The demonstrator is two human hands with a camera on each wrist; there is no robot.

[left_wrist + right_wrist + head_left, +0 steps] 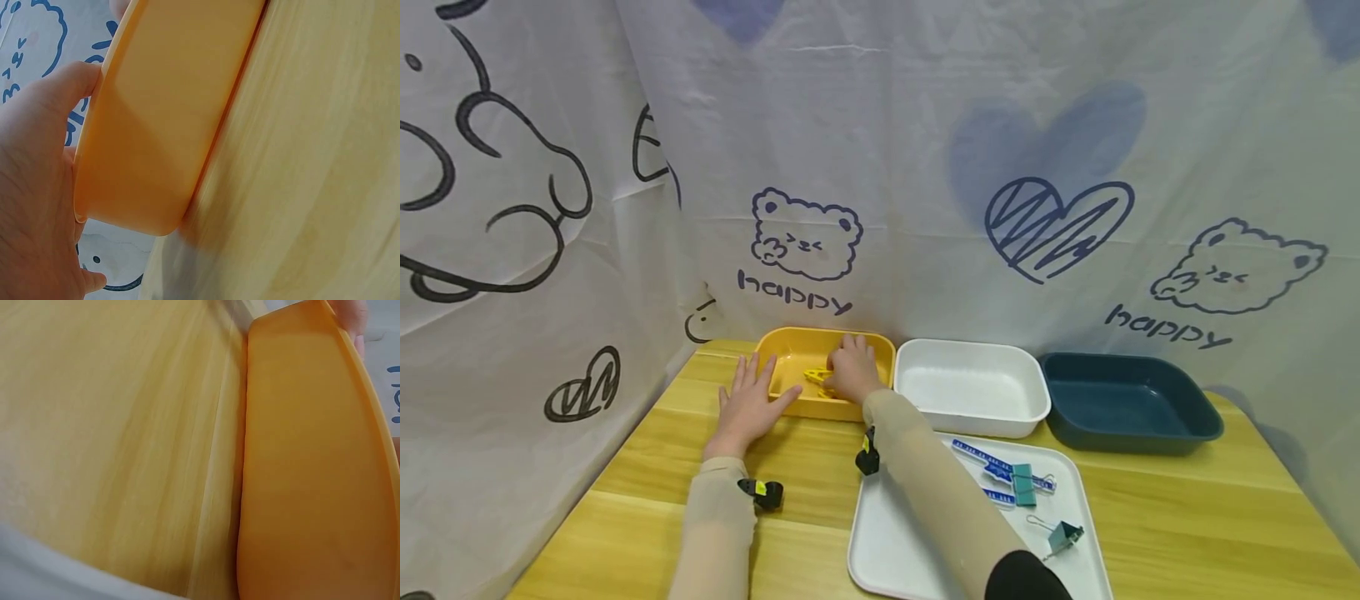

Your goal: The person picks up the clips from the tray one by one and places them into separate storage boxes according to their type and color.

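In the head view, my left hand has its fingers spread over the left front corner of a yellow box. In the left wrist view, the left thumb touches that box's rim. My right hand reaches down inside the same box, its fingers bent. Right beside its thumb lie small bright yellow pieces, too small and covered to tell their kind. The right fingertips are hidden, so whether they pinch a piece does not show. Only the box's outer wall fills the right wrist view.
A white box and a dark teal box stand to the right. In front, a white tray bears blue ruler-like strips, a teal binder clip across them, and another binder clip. A cloth hangs behind the table.
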